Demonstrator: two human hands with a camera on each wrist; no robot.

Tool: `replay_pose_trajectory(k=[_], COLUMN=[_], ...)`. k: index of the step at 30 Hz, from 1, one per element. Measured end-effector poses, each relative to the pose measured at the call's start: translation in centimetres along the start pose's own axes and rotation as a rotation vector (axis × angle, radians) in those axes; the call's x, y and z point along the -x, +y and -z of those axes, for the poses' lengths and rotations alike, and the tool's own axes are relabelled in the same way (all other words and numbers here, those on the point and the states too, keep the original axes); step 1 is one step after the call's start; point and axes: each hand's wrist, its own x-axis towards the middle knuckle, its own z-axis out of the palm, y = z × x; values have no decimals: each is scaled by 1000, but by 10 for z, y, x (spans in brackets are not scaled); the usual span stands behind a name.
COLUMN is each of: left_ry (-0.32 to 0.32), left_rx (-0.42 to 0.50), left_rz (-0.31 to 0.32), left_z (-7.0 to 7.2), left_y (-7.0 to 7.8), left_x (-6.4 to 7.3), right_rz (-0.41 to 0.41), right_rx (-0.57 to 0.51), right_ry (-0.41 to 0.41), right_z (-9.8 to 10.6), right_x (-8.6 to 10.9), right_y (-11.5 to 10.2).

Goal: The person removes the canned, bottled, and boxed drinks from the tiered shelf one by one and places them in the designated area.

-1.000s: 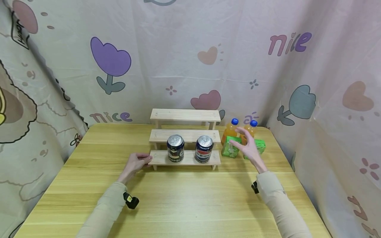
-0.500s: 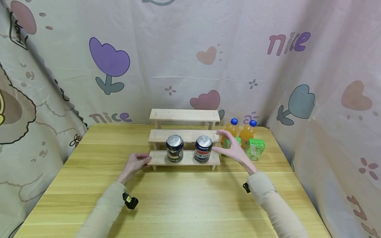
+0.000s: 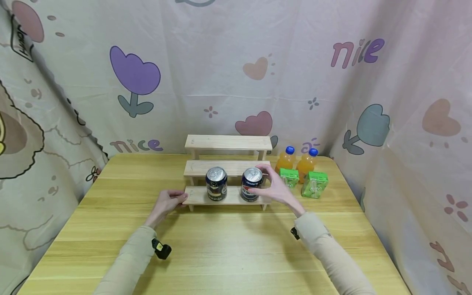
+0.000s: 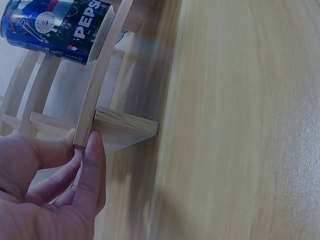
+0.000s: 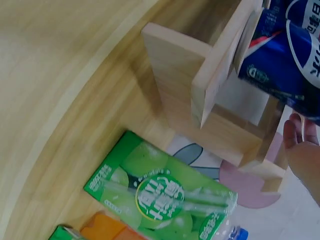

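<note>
A three-step wooden display rack [image 3: 227, 168] stands towards the back of the table. My left hand [image 3: 169, 203] pinches the left end of its lowest step, thumb above and fingers below, as the left wrist view shows. Two dark blue Pepsi cans stand upright on that step. The left can [image 3: 216, 184] is apart from both hands. My right hand [image 3: 275, 188] is round the right can [image 3: 253, 175], its thumb across the front and its index finger behind the top. In the right wrist view the can [image 5: 280, 55] hides part of the fingers [image 5: 300, 131].
Right of the rack stand two green juice cartons, the left one [image 3: 289, 177] and the right one [image 3: 314, 184]. Behind them are two orange drink bottles with blue caps, the left bottle [image 3: 284, 160] and the right bottle [image 3: 306, 164]. A patterned curtain [image 3: 206, 73] hangs behind the wooden table [image 3: 221, 250].
My right hand has moved left from over the juice cartons to the right Pepsi can and closed round it. My left hand keeps its hold on the rack.
</note>
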Motion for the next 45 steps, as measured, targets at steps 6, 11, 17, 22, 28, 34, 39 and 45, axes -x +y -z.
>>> replay_pose_trajectory(k=[6,11,17,22,28,34,39,45], left_ry=[3,9,0,6,14,8,3,3], left_rx=[-17,-19,-18,-20,-31,-20,-27,-14], left_rz=[-11,-3,-10,-11,-5,-4,-13,-10], left_z=[0,0,1,1,1,0,0,1], left_y=[-1,0,-1,-1,-2,-1,0,0], left_x=[0,0,0,0,-1,0,1,0], right_rz=[25,20,16,6,18,30,18,4], right_rx=[-20,-66,-98,-96,-111,-115,-117,-124], right_ry=[36,44,51,68,100,127,137,169], right_z=[-6,-8,-9,-9,-7,1,11,23], right_x=[-1,-3,-4,-4,-2,6,15,27], right_y=[2,3,3,3,2,0,-1,-1])
